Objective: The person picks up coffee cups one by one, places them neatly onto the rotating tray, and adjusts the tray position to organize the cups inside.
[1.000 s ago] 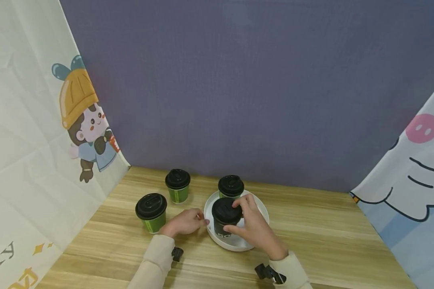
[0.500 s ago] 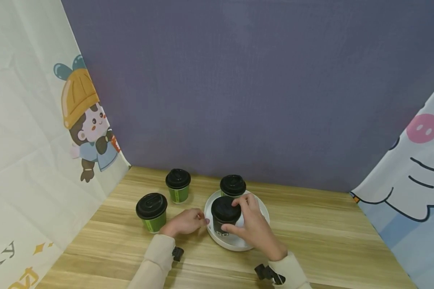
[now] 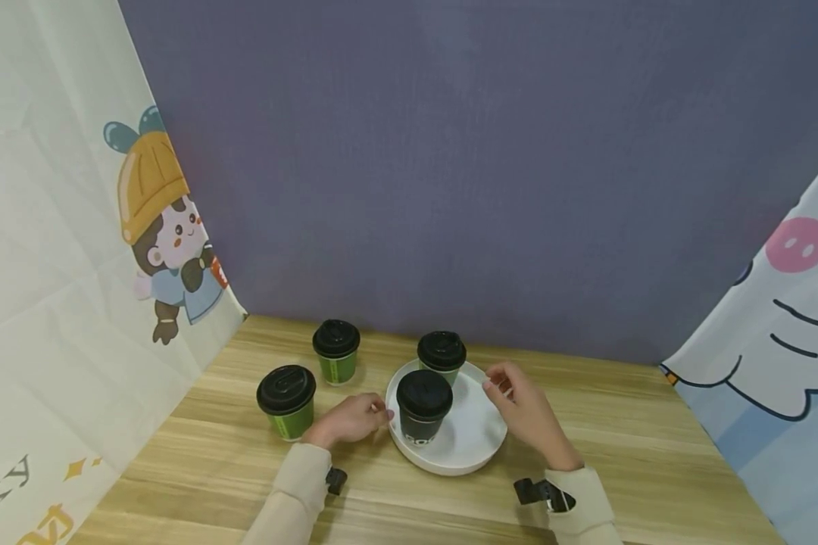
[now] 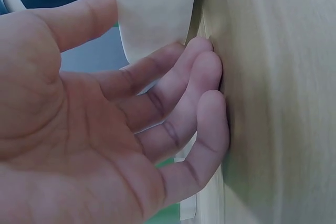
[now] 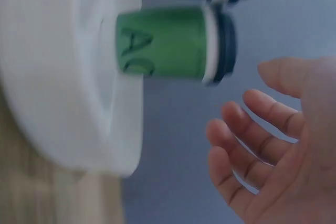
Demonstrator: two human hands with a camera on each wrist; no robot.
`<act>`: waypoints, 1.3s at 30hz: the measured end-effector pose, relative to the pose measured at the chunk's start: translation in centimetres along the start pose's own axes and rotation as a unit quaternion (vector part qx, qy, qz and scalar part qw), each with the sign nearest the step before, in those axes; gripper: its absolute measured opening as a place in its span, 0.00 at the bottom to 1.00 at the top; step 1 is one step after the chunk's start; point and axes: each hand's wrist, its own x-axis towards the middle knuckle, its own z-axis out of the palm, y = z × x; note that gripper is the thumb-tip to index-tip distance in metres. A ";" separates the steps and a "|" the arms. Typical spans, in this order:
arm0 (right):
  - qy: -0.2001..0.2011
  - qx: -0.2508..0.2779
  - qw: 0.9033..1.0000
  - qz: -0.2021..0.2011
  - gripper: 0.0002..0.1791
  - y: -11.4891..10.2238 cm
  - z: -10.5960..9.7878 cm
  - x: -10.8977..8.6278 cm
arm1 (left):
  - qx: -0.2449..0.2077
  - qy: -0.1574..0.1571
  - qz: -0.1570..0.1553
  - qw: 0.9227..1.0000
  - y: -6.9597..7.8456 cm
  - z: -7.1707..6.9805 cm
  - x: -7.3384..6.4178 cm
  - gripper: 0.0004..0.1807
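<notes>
My left hand (image 3: 354, 418) is at the left side of the round white plate (image 3: 477, 431). In the left wrist view, its thumb and index finger hold the plate's rim (image 4: 155, 14) between them, with the other fingers curled near the wood. A black paper cup (image 3: 424, 409) with a black lid stands upright on the plate's left part. Behind it, also on the plate, stands a green cup (image 5: 163, 43) with a black lid and dark lettering. My right hand (image 3: 528, 412) hovers by the plate's right rim, holding nothing, its fingers loosely bent.
Two more green cups with black lids stand on the wooden table left of the plate, one nearer (image 3: 286, 401) and one farther back (image 3: 336, 350). A purple-grey cloth (image 3: 450, 174) rises behind the table. Printed white sheets flank both sides.
My right hand has let go of the black cup and moved right, to the plate's right rim. The black cup stands on the plate. My left hand has stayed at the rim.
</notes>
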 end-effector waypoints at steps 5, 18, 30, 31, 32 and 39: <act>0.003 0.009 0.999 0.042 0.10 3.2 -0.3 -0.1 | -0.001 0.012 0.002 1.000 0.0 0.3 0.0 0.15; -0.038 0.058 0.984 0.161 0.13 6.8 1.5 -0.5 | 0.020 0.074 -0.022 0.997 0.5 1.0 0.5 0.14; -0.071 0.141 0.970 0.184 0.14 7.9 2.0 -0.7 | 0.050 0.094 -0.036 0.994 1.8 0.5 0.0 0.12; -0.074 0.140 0.970 0.183 0.14 8.0 2.0 -0.7 | 0.060 0.094 -0.037 0.993 2.1 0.2 -0.2 0.12; -0.076 0.141 0.970 0.185 0.14 8.1 1.9 -0.7 | 0.069 0.092 -0.038 0.993 2.4 0.0 -0.5 0.12; -0.079 0.161 0.965 0.192 0.15 8.8 1.9 -0.6 | 0.082 0.059 -0.034 0.994 4.6 -2.4 -2.5 0.14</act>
